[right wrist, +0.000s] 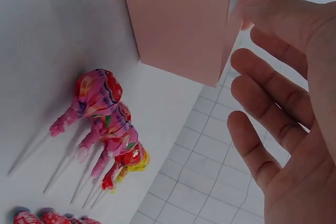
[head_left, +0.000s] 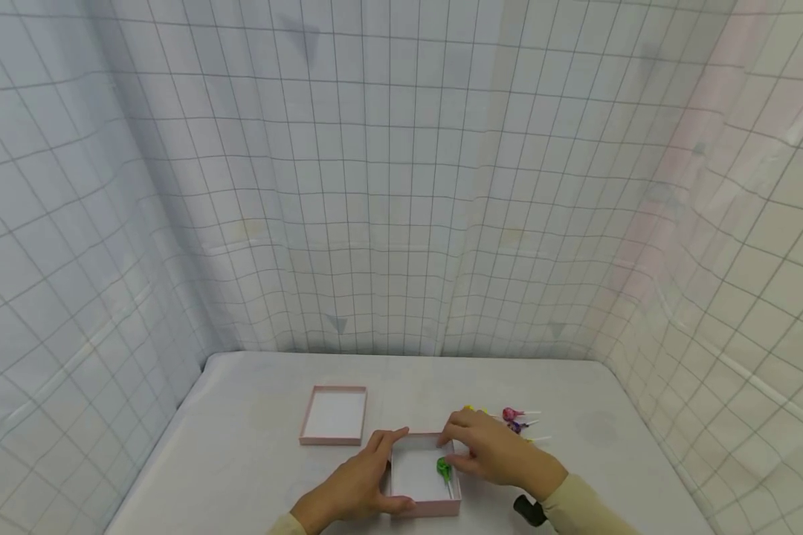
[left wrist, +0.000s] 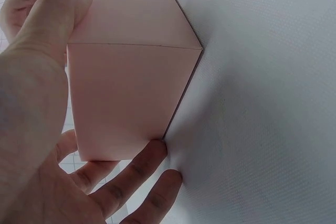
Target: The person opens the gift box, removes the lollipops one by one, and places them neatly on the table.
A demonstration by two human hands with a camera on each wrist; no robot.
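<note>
A pink box [head_left: 424, 508] with a white inside stands open-topped near the table's front. Inside, at its right, lies a green-wrapped lollipop [head_left: 444, 468], its white stick towards the near wall. My left hand [head_left: 358, 479] holds the box from the left, thumb on the near wall and fingers reaching to the far side; the left wrist view shows the box's pink outer walls [left wrist: 126, 93] between them. My right hand [head_left: 498, 449] hovers at the right rim, thumb beside the green lollipop. In the right wrist view its fingers [right wrist: 252, 148] are spread and loose, holding nothing.
A pink-edged lid [head_left: 331, 441] lies at the left, white inside up. Right of the box lie several lollipops, among them a pink one [head_left: 511, 413] and a purple one [head_left: 515, 426]. Red-wrapped lollipops [right wrist: 55, 219] show low in the right wrist view. Gridded curtains [head_left: 401, 186] surround the table.
</note>
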